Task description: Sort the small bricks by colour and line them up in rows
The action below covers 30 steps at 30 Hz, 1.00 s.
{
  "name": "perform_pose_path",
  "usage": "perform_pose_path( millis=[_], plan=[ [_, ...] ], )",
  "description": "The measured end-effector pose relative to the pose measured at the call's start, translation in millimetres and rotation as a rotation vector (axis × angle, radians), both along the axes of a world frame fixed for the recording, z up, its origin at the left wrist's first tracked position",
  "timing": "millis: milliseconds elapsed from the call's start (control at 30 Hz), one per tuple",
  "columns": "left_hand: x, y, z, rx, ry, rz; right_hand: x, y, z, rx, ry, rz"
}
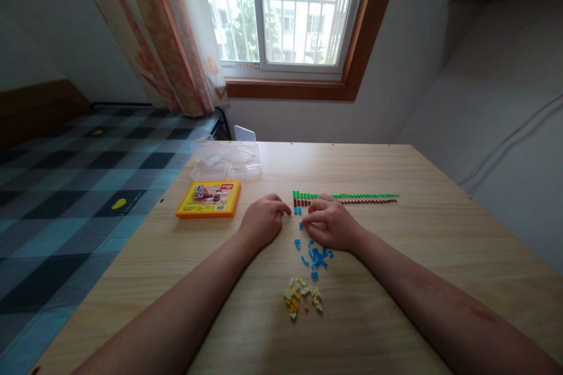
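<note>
My right hand (pixel 332 222) pinches a small blue toy brick (pixel 301 226) at its fingertips, low over the table. My left hand (pixel 264 218) rests on the tabletop with its fingers bent and slightly apart, nothing visible in them. Its index fingertip lies just left of two blue bricks (pixel 298 211) standing side by side. Above these run a row of dark brown bricks (pixel 303 203) and a row of green bricks (pixel 308 195), partly hidden behind my right hand. A loose pile of blue bricks (pixel 316 256) lies below my right hand.
Nearer me is a pile of cream and yellow bricks (pixel 303 296). Left of my left hand lies a yellow-orange box (pixel 209 199) with a printed lid. Clear plastic trays (pixel 226 158) stand behind it. A checked bed (pixel 88 187) adjoins the wooden table (pixel 440 258).
</note>
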<state>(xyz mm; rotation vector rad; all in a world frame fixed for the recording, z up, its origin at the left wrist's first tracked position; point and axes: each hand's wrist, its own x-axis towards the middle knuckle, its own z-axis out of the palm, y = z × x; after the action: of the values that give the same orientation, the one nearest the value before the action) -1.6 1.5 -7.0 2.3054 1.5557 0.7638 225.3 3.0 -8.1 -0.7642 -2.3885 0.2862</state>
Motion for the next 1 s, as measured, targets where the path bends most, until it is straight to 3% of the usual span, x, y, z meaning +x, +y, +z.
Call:
perform_pose_path(
  millis=[133,367,1000],
  plan=[
    [0,0,-0.6,0.004,-0.006,-0.002,3,1,0.9,0.009,-0.044,-0.004],
    [0,0,-0.1,-0.002,-0.007,0.003,5,12,-7.2,0.067,-0.035,-0.174],
    [1,0,0.0,-0.014,0.013,0.007,5,17,-12.0,0.119,-0.071,-0.197]
  ],
)
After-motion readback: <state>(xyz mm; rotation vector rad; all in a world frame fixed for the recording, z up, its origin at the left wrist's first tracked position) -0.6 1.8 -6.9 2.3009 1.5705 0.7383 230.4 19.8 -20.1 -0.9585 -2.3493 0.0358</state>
